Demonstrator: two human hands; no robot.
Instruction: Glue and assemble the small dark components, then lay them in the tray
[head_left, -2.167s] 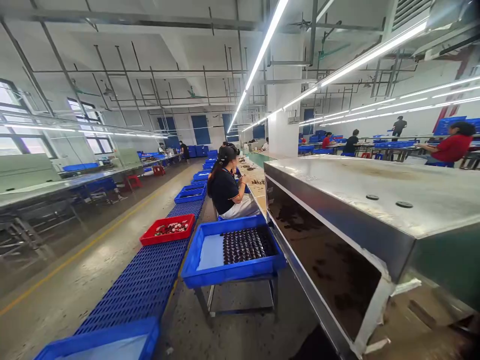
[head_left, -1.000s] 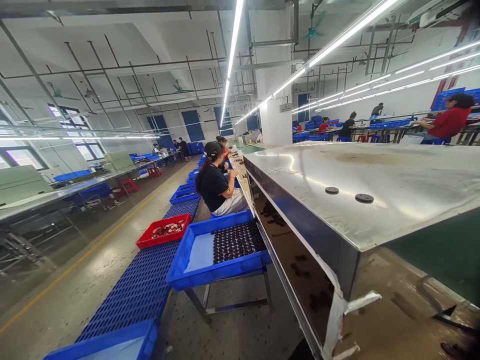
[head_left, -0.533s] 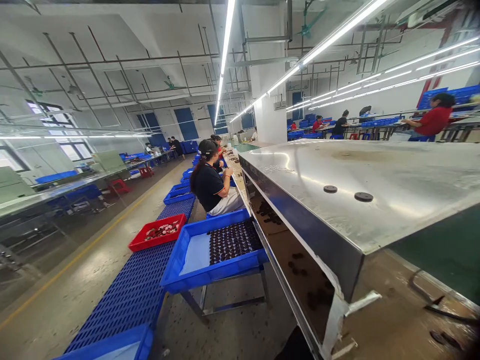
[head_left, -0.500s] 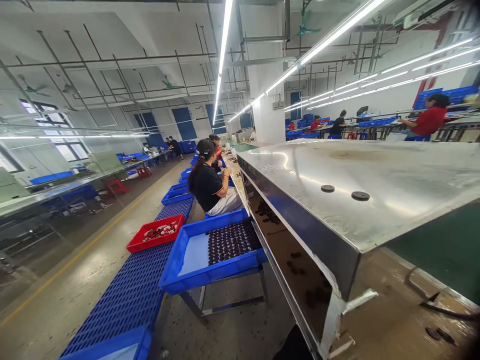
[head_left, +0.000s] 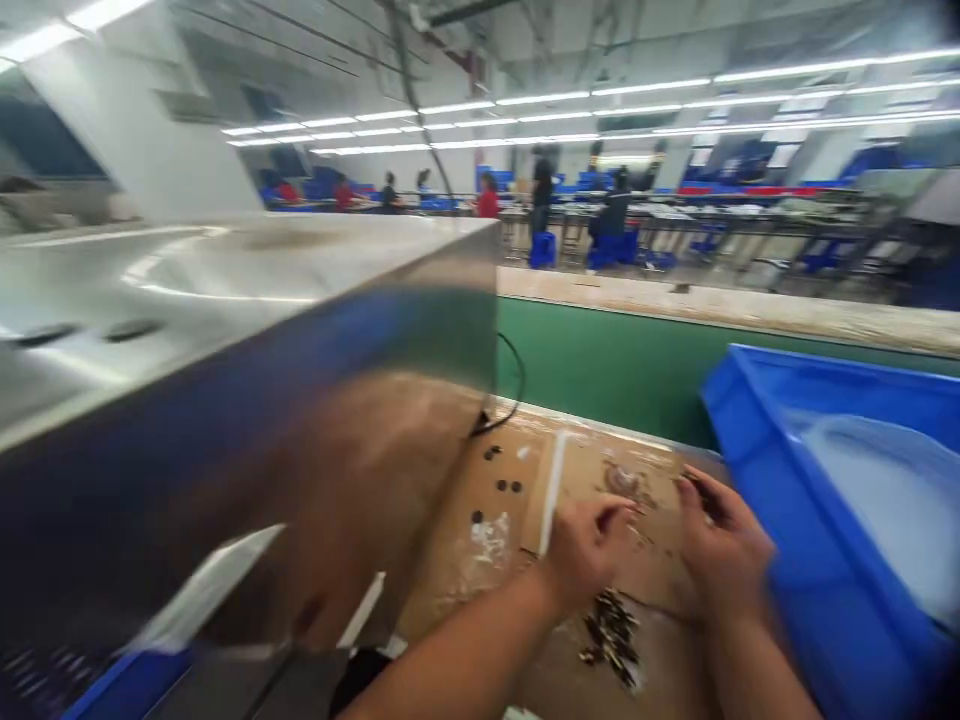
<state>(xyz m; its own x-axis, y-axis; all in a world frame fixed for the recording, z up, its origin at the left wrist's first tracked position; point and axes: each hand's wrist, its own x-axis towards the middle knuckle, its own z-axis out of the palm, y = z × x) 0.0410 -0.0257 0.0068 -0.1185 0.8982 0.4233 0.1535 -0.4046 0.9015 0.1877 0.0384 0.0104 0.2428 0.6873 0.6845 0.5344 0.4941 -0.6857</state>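
Observation:
Over the brown work surface [head_left: 540, 650] are both my hands, a little apart and blurred. My left hand [head_left: 585, 550] is closed, its fingertips pinched together and pointing right; whatever they hold is too small to make out. My right hand [head_left: 727, 550] is closed with thumb and fingers around a small dark piece [head_left: 703, 497], beside the blue bin. Below and between the hands lies a heap of small dark and brass-coloured parts [head_left: 613, 635]. More tiny bits [head_left: 637, 485] are scattered beyond my left fingertips. Several black discs [head_left: 508, 486] lie to the left.
A large metal housing [head_left: 420, 330] stands on the left, with black round pieces on top. On the right is a blue bin [head_left: 832, 520] with a pale liner. A green panel [head_left: 600, 350] borders the back, and a black cable [head_left: 517, 385] loops near the housing. People sit farther off.
My view has swung to the right, from the aisle with trays and a seated co-worker to the work surface. Both my hands and the blue bin at right have come into view.

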